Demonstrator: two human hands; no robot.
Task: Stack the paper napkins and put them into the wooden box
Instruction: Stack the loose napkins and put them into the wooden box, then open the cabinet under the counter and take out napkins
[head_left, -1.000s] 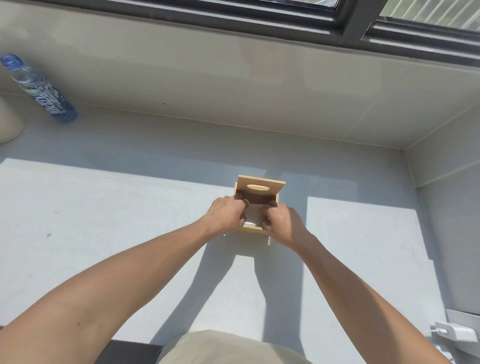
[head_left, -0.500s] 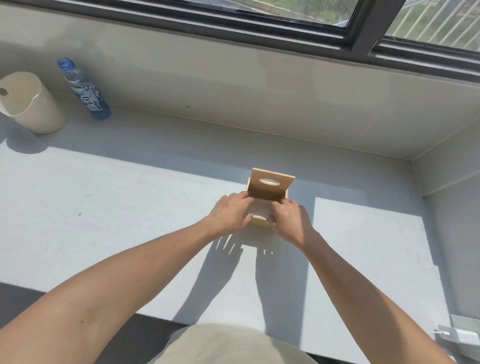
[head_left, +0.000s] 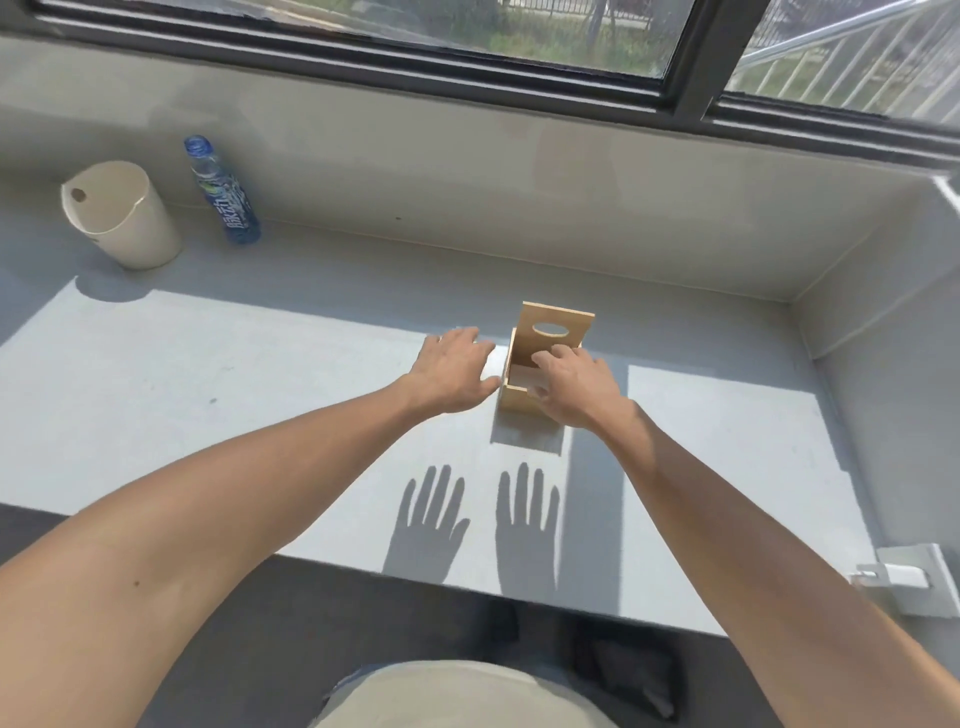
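Napkins (head_left: 524, 376) mostly hidden in wooden box (head_left: 519, 400) | left hand (head_left: 453, 370) released | right hand (head_left: 571, 387) released

Wooden box (head_left: 524, 397) at frame centre: pale tan, plain grain, w/ white napkins (head_left: 524, 378) showing inside. Sill (head_left: 260, 415) across mid frame: light grey, sunlit patches brighter, dark grey hand shadows lower centre. Bottle (head_left: 222, 195) upper left: clear w/ blue cap, blue-green label, white lettering. Cup (head_left: 122, 215) far upper left: cream, plain. Window frame (head_left: 691, 78) along top: black. Charger (head_left: 540, 574)... lower right: white.
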